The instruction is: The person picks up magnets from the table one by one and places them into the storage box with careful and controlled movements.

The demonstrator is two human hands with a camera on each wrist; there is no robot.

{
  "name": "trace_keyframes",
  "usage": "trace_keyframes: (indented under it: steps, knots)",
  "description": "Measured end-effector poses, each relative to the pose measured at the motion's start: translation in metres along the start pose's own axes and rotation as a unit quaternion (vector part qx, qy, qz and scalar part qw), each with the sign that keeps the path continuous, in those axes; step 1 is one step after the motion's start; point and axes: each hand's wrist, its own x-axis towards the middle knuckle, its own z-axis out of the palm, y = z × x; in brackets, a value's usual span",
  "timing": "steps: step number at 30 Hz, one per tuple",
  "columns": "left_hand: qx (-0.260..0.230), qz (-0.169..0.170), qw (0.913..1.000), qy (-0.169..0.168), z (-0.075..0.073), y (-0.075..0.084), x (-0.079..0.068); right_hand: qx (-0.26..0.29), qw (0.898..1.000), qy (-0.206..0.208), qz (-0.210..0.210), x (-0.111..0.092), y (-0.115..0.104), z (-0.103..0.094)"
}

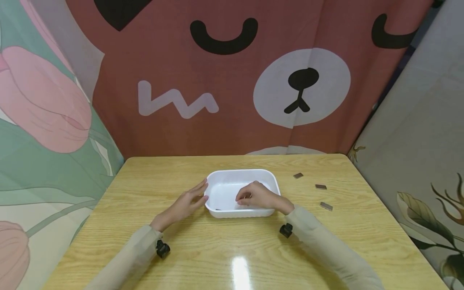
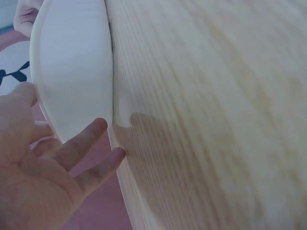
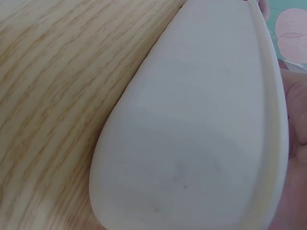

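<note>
A white plastic basin (image 1: 241, 174) sits on the wooden table. At its left end my left hand (image 1: 186, 204) rests against the rim and outer wall with spread, nearly straight fingers; the left wrist view shows these fingers (image 2: 79, 143) beside the wall. My right hand (image 1: 259, 195) reaches over the near right rim into the basin, fingers bent and thumb close to them. Whether something is between its fingertips cannot be made out. The right wrist view shows the basin wall (image 3: 192, 115) hiding most of that hand (image 3: 297, 124). A small dark sliver (image 1: 218, 209) shows inside the basin's near left corner.
Right of the basin lie three small flat rectangular pieces: a dark one (image 1: 298, 175) farthest back, a brown one (image 1: 320, 187) and a greyish one (image 1: 326, 206) nearer. The table (image 1: 203, 257) ends at a printed cloth (image 1: 174, 137) behind; more cloth hangs on both sides.
</note>
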Motion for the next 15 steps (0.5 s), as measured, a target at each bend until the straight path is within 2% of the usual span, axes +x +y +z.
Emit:
trace_keyframes:
  steps: [15]
  knots:
    - [-0.004,-0.002,1.0,0.0,-0.0013,0.0016,0.0,-0.009,1.0,0.0,0.013,-0.0058,-0.0019,-0.0078]
